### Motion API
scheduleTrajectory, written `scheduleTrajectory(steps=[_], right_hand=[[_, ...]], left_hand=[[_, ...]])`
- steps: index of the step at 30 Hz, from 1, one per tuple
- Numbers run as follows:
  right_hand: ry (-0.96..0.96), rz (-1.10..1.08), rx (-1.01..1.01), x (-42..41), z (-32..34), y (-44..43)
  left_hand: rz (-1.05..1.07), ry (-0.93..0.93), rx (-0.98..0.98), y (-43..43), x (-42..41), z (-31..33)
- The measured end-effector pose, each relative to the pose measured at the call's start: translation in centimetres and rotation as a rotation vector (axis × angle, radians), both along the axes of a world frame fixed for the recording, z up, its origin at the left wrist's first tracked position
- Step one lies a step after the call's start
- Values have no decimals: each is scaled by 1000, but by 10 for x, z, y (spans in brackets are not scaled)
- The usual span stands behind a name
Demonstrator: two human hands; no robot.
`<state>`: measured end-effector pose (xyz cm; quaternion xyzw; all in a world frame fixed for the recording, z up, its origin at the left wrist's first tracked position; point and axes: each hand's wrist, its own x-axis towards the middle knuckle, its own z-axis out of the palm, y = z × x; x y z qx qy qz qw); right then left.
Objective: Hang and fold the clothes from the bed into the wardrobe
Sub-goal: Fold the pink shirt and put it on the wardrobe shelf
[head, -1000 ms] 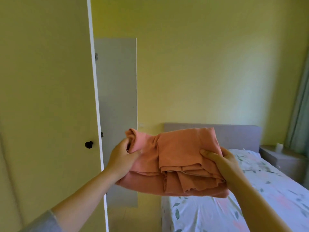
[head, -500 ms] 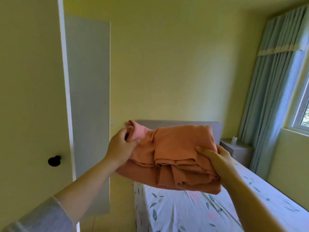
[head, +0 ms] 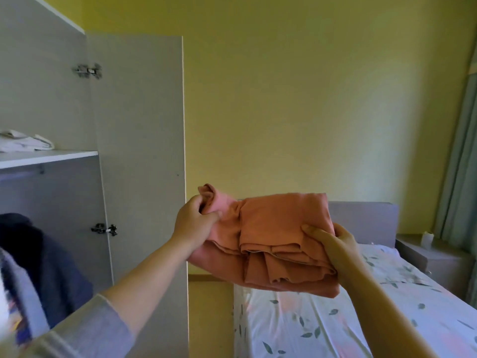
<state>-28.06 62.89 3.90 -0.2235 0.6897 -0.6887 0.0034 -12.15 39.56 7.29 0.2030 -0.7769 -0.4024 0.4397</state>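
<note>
A folded salmon-pink garment [head: 273,236] is held up in the air between both hands, above the foot of the bed [head: 322,321]. My left hand [head: 193,223] grips its bunched left end, thumb on top. My right hand [head: 333,241] holds its right side, thumb over the folds and fingers beneath. To the left the wardrobe [head: 51,99] stands open. Its upper shelf [head: 49,155] carries folded white clothes [head: 23,142]. Under the shelf, dark blue garments [head: 44,267] hang inside.
The wardrobe's open grey door [head: 144,151] stands between wardrobe and bed, close to my left forearm. A grey headboard [head: 364,218], a bedside table [head: 433,257] with a small white object, and green curtains [head: 462,177] are at the right. Yellow wall behind.
The view has swung left: the closed wardrobe door has left the frame and the open interior with shelf and hanging clothes is now visible. Both hands keep the same hold on the garment.
</note>
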Motion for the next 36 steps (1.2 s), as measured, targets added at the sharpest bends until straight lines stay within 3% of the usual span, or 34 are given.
scheduleTrajectory(steps=[25, 31, 36], right_hand=[[53, 67, 0, -239, 20, -235], [62, 203, -26, -279, 24, -320], [71, 360, -35, -265, 32, -418]], left_hand=[[69, -25, -42, -231, -231, 26], [183, -35, -52, -289, -238, 30], [357, -31, -78, -345, -196, 47]])
